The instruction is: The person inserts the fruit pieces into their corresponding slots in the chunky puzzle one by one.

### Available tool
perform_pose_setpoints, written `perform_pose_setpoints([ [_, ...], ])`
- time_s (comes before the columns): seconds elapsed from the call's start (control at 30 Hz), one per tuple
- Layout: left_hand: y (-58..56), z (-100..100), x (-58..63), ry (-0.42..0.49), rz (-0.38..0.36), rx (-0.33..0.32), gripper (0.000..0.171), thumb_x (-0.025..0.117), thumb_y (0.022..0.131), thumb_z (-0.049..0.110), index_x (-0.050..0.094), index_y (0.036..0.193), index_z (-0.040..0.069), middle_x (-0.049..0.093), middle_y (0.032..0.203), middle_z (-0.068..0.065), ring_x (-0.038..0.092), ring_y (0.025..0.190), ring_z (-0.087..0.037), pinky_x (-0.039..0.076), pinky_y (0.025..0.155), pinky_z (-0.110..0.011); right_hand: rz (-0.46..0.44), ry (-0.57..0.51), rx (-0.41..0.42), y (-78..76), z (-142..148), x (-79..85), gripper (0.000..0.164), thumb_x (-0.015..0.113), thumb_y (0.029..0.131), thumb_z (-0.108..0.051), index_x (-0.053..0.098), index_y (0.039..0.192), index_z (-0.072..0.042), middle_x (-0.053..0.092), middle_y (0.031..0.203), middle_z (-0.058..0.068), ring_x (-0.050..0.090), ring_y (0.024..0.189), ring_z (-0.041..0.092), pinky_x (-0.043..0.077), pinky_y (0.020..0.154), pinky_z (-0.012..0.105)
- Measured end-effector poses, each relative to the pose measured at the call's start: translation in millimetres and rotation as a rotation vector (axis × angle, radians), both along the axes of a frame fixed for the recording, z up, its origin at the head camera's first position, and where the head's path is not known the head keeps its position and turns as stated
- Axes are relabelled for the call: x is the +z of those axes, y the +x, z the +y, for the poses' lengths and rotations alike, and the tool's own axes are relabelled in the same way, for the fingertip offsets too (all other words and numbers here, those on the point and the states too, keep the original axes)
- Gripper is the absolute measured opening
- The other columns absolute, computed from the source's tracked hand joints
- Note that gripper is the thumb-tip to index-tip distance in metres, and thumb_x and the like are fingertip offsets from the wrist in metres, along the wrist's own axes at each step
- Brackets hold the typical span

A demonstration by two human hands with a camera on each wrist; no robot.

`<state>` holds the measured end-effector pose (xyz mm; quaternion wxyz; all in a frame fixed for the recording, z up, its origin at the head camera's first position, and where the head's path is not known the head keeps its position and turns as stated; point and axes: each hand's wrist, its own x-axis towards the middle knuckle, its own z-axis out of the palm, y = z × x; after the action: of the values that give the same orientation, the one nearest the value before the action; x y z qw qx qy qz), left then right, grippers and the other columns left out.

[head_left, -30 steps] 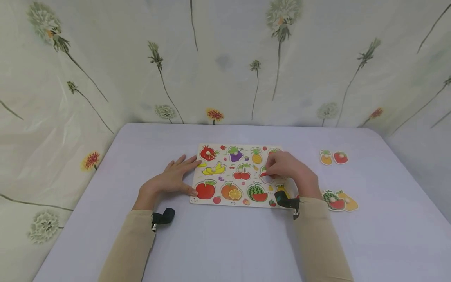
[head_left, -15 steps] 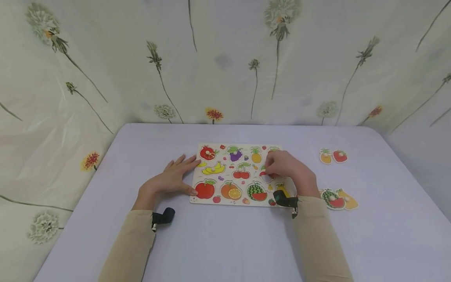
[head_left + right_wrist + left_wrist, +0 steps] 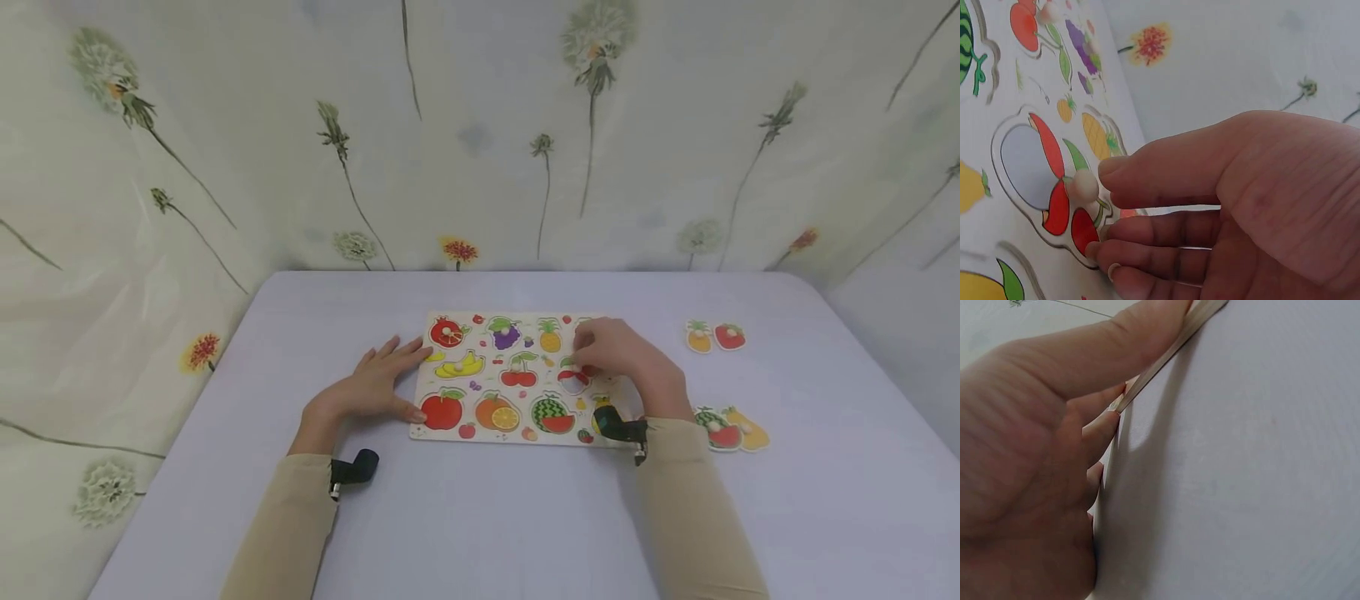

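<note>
A fruit-picture puzzle board (image 3: 540,382) lies on the table. At its left edge my left hand (image 3: 360,392) spreads its fingers; in the left wrist view the thumb (image 3: 1104,353) rests against the board's edge. Over its right part is my right hand (image 3: 622,358). In the right wrist view a red, pale-centred fruit piece (image 3: 1057,206) with a green leaf sits at its outlined place. The fingertips of that hand are right beside the piece's round wooden knob (image 3: 1084,186), which shows whole, and lower fingers reach the piece's edge.
Right of the board lie a loose pineapple piece (image 3: 699,338) and strawberry piece (image 3: 730,337). Nearer, a watermelon piece (image 3: 722,433) overlaps a yellow pear-shaped piece (image 3: 752,432). A flower-patterned cloth (image 3: 480,183) hangs behind the white table (image 3: 480,517).
My right hand has shifted slightly right, and a little more of the red fruit piece shows. The left hand stays at the board's edge. The head view has tilted slightly.
</note>
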<state>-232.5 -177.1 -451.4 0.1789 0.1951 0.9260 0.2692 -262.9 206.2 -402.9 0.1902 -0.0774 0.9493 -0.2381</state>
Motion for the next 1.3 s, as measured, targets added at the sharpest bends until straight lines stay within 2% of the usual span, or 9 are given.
perform_pose_setpoints([
  [0.2,-2.3,3,-1.6,-0.014,0.015,-0.015,0.107,0.083,0.069,0.055,0.028,0.157,0.032,0.014,0.169,0.004,-0.002,0.157,-0.031,0.000,0.126,-0.059,0.019,0.017,-0.040,-4.4,17,4.2,0.023,0.061,0.092,-0.021,0.064,0.111,-0.009,0.063,0.106,0.012,0.056,0.094,0.025,0.048,0.074,0.031],
  [0.33,-2.2,4,-2.3,-0.028,0.015,-0.006,0.108,0.083,0.069,0.056,0.027,0.157,0.033,0.014,0.169,0.005,-0.002,0.157,-0.030,-0.001,0.126,-0.057,0.057,0.030,-0.067,-9.8,31,6.0,0.021,0.060,0.092,-0.020,0.065,0.108,-0.006,0.064,0.102,0.014,0.057,0.087,0.026,0.049,0.070,0.031],
  [0.43,-2.0,2,-3.5,-0.038,0.021,0.001,0.108,0.083,0.069,0.057,0.026,0.157,0.034,0.013,0.169,0.007,-0.003,0.157,-0.029,-0.001,0.126,-0.057,0.084,0.043,-0.099,-13.4,43,4.7,0.024,0.058,0.094,-0.021,0.063,0.111,-0.006,0.062,0.104,0.016,0.057,0.089,0.029,0.049,0.071,0.034],
  [0.57,-2.0,0,-4.5,-0.029,0.027,0.006,0.108,0.083,0.068,0.057,0.027,0.157,0.034,0.014,0.169,0.007,-0.003,0.157,-0.029,-0.001,0.126,-0.057,0.107,0.046,-0.206,-15.1,62,0.2,0.034,0.055,0.098,-0.024,0.056,0.126,-0.006,0.057,0.120,0.021,0.051,0.104,0.036,0.052,0.081,0.045],
  [0.67,-2.1,0,-5.0,-0.023,0.026,0.006,0.108,0.083,0.068,0.057,0.027,0.157,0.033,0.014,0.169,0.006,-0.002,0.157,-0.029,-0.001,0.126,-0.057,0.142,0.033,-0.324,-15.1,78,-4.1,0.039,0.054,0.099,-0.024,0.051,0.133,-0.004,0.054,0.126,0.025,0.048,0.109,0.041,0.051,0.088,0.054],
  [0.8,-1.8,1,-5.6,-0.025,0.022,0.003,0.108,0.083,0.068,0.057,0.027,0.157,0.033,0.013,0.169,0.005,-0.003,0.157,-0.030,-0.001,0.126,-0.058,0.210,0.017,-0.430,-14.4,98,-9.8,0.039,0.051,0.098,-0.020,0.051,0.132,0.000,0.053,0.126,0.029,0.047,0.109,0.044,0.049,0.088,0.058],
  [1.0,-1.2,1,-5.5,-0.035,0.019,0.012,0.108,0.083,0.067,0.056,0.027,0.157,0.034,0.013,0.169,0.006,-0.003,0.157,-0.029,-0.001,0.126,-0.057,0.311,0.009,-0.438,-12.4,120,-17.2,0.037,0.049,0.093,-0.016,0.054,0.122,0.005,0.057,0.117,0.032,0.052,0.101,0.043,0.046,0.080,0.053],
  [1.17,-2.4,1,-7.4,-0.038,0.012,0.016,0.108,0.083,0.067,0.057,0.027,0.157,0.035,0.012,0.169,0.007,-0.004,0.157,-0.028,-0.001,0.126,-0.057,0.281,-0.013,-0.505,-9.1,132,-20.6,0.039,0.046,0.092,-0.016,0.053,0.123,0.006,0.054,0.124,0.031,0.049,0.107,0.044,0.044,0.085,0.056],
  [1.3,-2.7,-1,-8.0,-0.041,0.009,0.021,0.107,0.083,0.068,0.057,0.027,0.157,0.036,0.012,0.169,0.008,-0.004,0.157,-0.027,-0.001,0.126,-0.056,0.251,-0.024,-0.545,-6.1,141,-24.0,0.039,0.051,0.088,-0.015,0.056,0.120,0.006,0.054,0.124,0.030,0.049,0.107,0.043,0.045,0.079,0.049],
])
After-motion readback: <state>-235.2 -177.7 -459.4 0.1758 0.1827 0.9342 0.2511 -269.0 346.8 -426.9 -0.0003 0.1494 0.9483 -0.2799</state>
